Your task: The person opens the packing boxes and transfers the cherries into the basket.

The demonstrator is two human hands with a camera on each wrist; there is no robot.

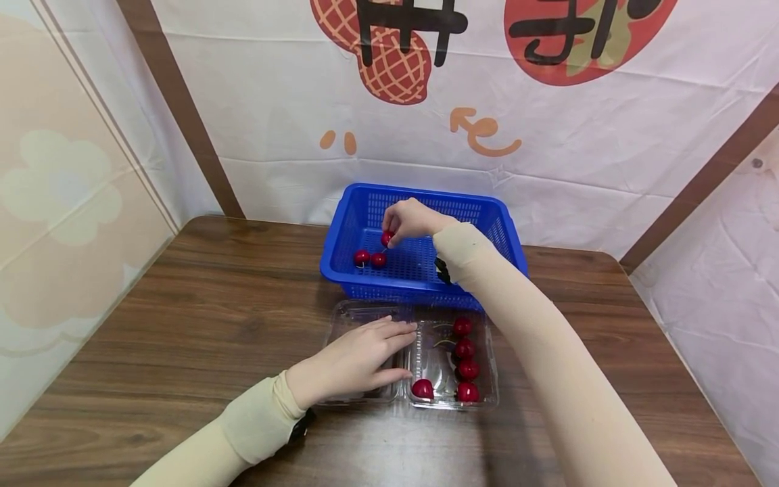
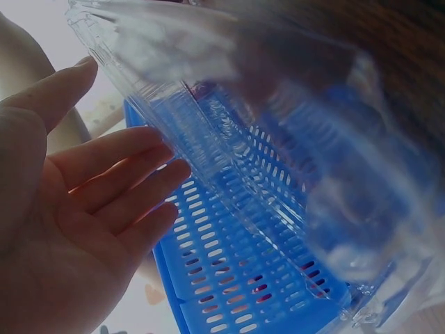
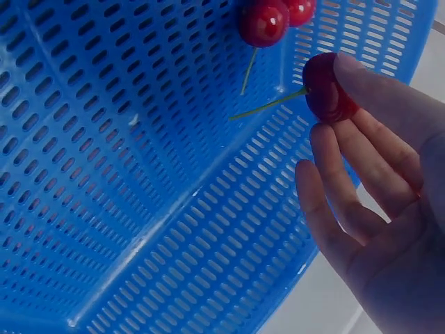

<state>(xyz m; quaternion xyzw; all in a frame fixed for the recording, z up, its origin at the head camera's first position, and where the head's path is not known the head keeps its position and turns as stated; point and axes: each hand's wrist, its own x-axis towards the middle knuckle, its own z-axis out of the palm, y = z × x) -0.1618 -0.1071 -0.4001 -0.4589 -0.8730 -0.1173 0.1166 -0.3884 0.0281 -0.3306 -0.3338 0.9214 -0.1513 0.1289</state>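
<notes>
Inside the blue basket (image 1: 517, 247), my right hand (image 1: 414, 220) pinches a red cherry (image 3: 325, 89) between thumb and fingers, its green stem sticking out. Two other cherries (image 1: 370, 259) lie on the basket floor, just beyond the held one in the right wrist view. My left hand (image 1: 356, 355) has its fingers extended over the clear plastic clamshell box (image 1: 450, 407), fingertips right at the fold between its two halves. The right half holds several cherries (image 1: 467, 369) in a column along its right side and one cherry (image 1: 422, 388) at the near left corner.
The basket stands behind the clamshell on a wooden table (image 1: 201, 318). A printed white cloth (image 1: 274, 122) hangs behind the table, with more cloth at both sides. My right forearm crosses over the basket's near right rim.
</notes>
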